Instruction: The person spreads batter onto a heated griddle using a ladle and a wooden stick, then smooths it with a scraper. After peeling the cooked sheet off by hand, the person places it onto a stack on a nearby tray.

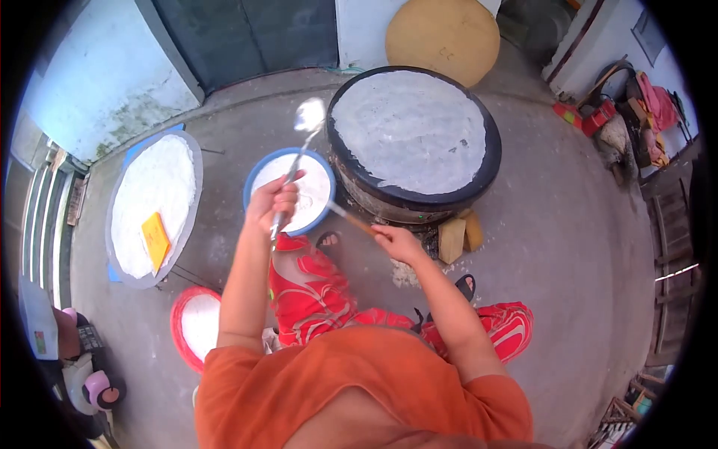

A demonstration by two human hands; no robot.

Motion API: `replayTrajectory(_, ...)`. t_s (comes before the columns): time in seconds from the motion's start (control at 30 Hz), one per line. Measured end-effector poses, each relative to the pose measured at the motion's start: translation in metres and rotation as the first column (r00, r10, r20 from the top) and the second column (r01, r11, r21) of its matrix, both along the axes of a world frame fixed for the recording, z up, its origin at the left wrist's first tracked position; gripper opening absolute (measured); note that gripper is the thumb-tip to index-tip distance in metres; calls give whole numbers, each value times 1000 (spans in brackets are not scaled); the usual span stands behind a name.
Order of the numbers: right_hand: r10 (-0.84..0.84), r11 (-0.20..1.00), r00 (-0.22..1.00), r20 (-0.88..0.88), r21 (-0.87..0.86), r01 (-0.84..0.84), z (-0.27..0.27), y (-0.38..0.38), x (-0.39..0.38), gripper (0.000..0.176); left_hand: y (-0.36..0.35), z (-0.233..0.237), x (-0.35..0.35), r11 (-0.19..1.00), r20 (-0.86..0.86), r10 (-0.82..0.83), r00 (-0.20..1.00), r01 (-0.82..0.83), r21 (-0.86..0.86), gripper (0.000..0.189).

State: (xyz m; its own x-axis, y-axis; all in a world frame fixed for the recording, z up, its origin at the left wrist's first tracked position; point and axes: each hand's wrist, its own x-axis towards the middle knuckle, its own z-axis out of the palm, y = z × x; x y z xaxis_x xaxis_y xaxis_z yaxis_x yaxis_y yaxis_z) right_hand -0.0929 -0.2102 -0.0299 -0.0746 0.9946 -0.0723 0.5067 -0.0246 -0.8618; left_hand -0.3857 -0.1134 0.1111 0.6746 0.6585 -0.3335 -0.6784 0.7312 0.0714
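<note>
My left hand (274, 200) grips the handle of a metal ladle (308, 116), raised above a blue basin of white batter (290, 191). My right hand (396, 241) holds a thin wooden stick (350, 218) that points toward the basin and the base of the griddle. A large round black griddle (486, 168) stands ahead, its top covered by a thin white sheet of batter (410, 131). I sit low in an orange shirt and red patterned trousers, knees apart.
A round tray (191, 217) at left holds a stack of white sheets with a yellow scraper (155, 239) on top. A red basin (179, 325) sits by my left side. Wooden blocks (458, 236) lie under the griddle; a round wooden lid (443, 36) leans behind. Another person sits at lower left.
</note>
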Motion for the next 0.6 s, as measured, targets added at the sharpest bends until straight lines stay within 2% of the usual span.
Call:
replayTrajectory(0.03, -70, 996, 997, -44, -53, 68, 10, -7, 3, 32, 1, -12, -19, 1000, -150, 29, 988, -30, -7, 30)
replayTrajectory(0.07, -253, 967, 950, -183, -23, 253, 0, -9, 18, 31, 0, -26, -40, 1000, -237, 16, 971, -21, -19, 30)
replayTrajectory(0.1, -397, 892, 892, -218, 137, 431, -20, -10, 40, 29, 0, -39, -57, 998, -330, 21, 944, -37, -42, 30)
replayTrajectory(0.13, -604, 751, 720, -341, 57, 657, -54, -9, 65, 29, -1, -55, -72, 995, -374, 26, 927, -61, -83, 28)
replayTrajectory(0.2, -810, 575, 547, -212, -97, 812, -78, -32, 87, 32, 0, -94, -93, 984, -391, 7, 920, -76, -160, 27)
replayTrajectory(0.27, -589, 801, 808, -34, 114, 588, -121, -58, 58, 33, 2, -140, -106, 960, -444, -8, 896, -117, -255, 25)
replayTrajectory(0.3, -446, 894, 892, -75, -74, 441, -84, -71, 36, 33, 2, -174, -113, 959, -441, -16, 897, -111, -260, 25)
replayTrajectory(0.33, -300, 933, 943, -146, -251, 258, -38, -84, 18, 34, 3, -212, -119, 977, -563, -46, 825, -81, -199, 27)
replayTrajectory(0.37, -307, 931, 941, -140, -252, 266, -34, -86, 16, 34, 4, -242, -124, 990, -674, -64, 736, -41, -138, 29)
replayTrajectory(0.4, -290, 938, 943, -162, -247, 245, -31, -86, 16, 39, 5, -263, -132, 990, -670, -70, 739, -32, -139, 29)
replayTrajectory(0.47, -276, 943, 943, -183, -241, 229, -2, -85, 18, 45, 7, -288, -144, 974, -897, -226, 381, 69, -216, 37)
replayTrajectory(0.5, -347, 937, 845, -407, -199, 288, 35, -84, 18, 52, -4, -240, -122, 988, -961, -145, 235, -12, -153, 30)
replayTrajectory(0.53, -382, 919, 694, -611, -173, 353, 54, -83, 20, 59, 2, -225, -116, 988, -961, -149, 234, -10, -155, 30)
replayTrajectory(0.57, -385, 918, 692, -610, -175, 357, 55, -82, 26, 59, 10, -216, -112, 997, -981, -9, 194, -71, -23, 33)
replayTrajectory(0.6, -471, 875, 621, -626, -241, 420, 57, -81, 35, 62, 21, -202, -104, 985, -980, 133, 148, -127, 115, 36)
